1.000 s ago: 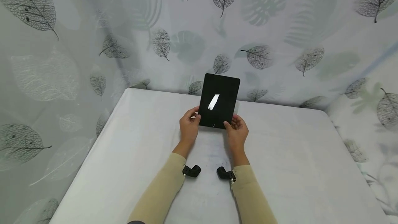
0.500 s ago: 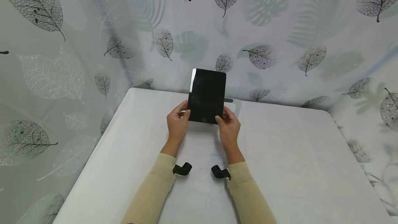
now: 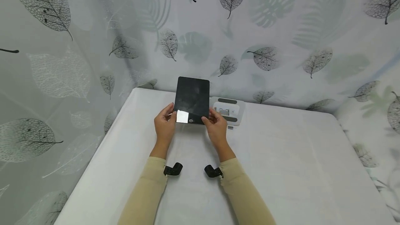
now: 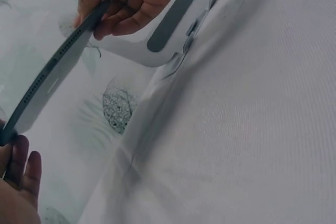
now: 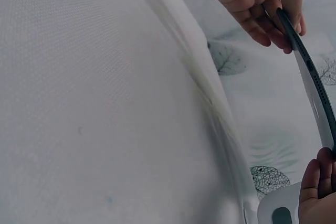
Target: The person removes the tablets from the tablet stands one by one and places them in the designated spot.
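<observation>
One dark tablet (image 3: 192, 96), round button (image 3: 191, 121) at the lower end, held raised and tilted above the white-covered counter (image 3: 287, 162). Two hands, left hand (image 3: 164, 126) and right hand (image 3: 217, 129), each grip closed to the tablet's thickness at a lower side — thumbs in front, fingers behind — presumably to share the weight and leave most of the screen uncovered. One white base (image 3: 241, 109) with two grey strips (image 3: 227, 100), near the counter's back edge, just beyond the right hand (partly hidden there), likely set back to leave working room.
</observation>
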`<state>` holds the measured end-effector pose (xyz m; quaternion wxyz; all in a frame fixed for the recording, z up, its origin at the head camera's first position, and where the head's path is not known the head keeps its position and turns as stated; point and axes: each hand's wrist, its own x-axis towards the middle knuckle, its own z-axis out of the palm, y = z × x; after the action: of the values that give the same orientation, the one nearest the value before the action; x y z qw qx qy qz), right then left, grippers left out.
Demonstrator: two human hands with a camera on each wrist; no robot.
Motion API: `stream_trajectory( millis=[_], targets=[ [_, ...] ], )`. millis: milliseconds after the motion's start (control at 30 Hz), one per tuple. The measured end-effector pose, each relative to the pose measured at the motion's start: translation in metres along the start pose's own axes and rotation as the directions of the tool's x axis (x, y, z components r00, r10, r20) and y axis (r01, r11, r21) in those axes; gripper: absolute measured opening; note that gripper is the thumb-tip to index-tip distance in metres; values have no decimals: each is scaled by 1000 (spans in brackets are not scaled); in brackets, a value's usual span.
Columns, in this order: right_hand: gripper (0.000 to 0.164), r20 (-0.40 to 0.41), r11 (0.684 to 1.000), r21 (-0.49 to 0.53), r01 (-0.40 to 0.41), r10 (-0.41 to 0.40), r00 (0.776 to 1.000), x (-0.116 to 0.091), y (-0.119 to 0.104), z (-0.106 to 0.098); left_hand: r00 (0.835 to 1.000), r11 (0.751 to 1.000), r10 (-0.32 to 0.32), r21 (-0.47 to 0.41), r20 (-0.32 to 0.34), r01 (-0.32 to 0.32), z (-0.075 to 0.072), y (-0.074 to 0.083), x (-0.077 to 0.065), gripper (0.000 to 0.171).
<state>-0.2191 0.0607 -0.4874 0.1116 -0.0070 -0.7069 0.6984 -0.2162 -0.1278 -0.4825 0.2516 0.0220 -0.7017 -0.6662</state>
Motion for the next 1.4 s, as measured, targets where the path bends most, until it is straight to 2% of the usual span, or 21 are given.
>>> stream_trajectory(
  millis=[200,367,600,733,900,1033,1233,1400],
  targets=[
    [46,-1,999,-44,-32,32,999,-1,13,10,997,995,-71,78,24,69,-10,-13,-2,40],
    [44,-11,989,-120,-87,87,996,-5,23,13,988,972,-143,198,59,129,-15,-22,-7,41],
    [43,-15,972,-213,-96,95,995,-10,31,11,981,952,-170,274,97,138,-17,-35,-8,41],
    [46,-9,948,-308,-85,87,996,-10,36,10,975,923,-183,364,127,126,-16,-42,-7,42],
    [47,-10,918,-391,-75,77,997,-9,40,10,968,868,-168,493,186,56,-15,-50,-5,47],
    [47,15,893,-449,-29,40,999,-9,40,12,971,850,-152,526,182,34,-16,-53,-5,50],
    [46,41,863,-503,40,-23,999,-9,42,15,978,843,-131,537,161,24,-17,-50,-5,47],
    [47,84,808,-578,117,-84,993,-8,43,17,988,841,-76,541,133,-8,-15,-50,-6,40]
  ],
)
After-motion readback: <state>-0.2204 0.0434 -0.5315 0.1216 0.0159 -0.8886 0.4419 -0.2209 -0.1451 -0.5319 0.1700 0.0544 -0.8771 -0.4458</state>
